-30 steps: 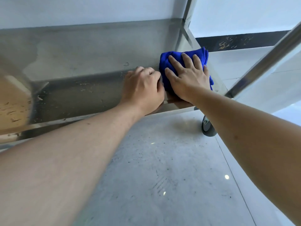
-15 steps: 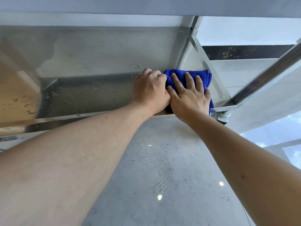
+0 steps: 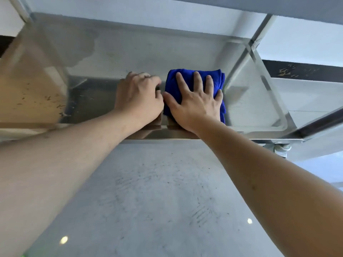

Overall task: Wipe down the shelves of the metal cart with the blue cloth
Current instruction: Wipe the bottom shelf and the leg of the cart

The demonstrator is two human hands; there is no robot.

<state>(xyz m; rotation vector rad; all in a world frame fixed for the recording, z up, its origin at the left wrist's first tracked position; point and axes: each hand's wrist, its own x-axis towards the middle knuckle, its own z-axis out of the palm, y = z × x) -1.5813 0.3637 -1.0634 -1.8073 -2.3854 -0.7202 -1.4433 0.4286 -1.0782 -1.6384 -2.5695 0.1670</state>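
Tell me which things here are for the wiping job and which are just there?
For the job:
- blue cloth, folded
- right hand, pressing flat on the cloth
- left hand, fingers curled, resting on the shelf beside the cloth
- metal cart's bottom shelf

Just there:
- grey floor
- cart wheel
- white wall

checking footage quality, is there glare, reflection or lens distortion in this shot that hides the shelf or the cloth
Head view: the metal shelf mirrors its surroundings, with a tan reflection on its left part, so its surface is hard to read there; wide-angle bending bows the straight cart rails; small bright light spots glint on the floor; the blue cloth under the right hand stays sharp and evenly lit.
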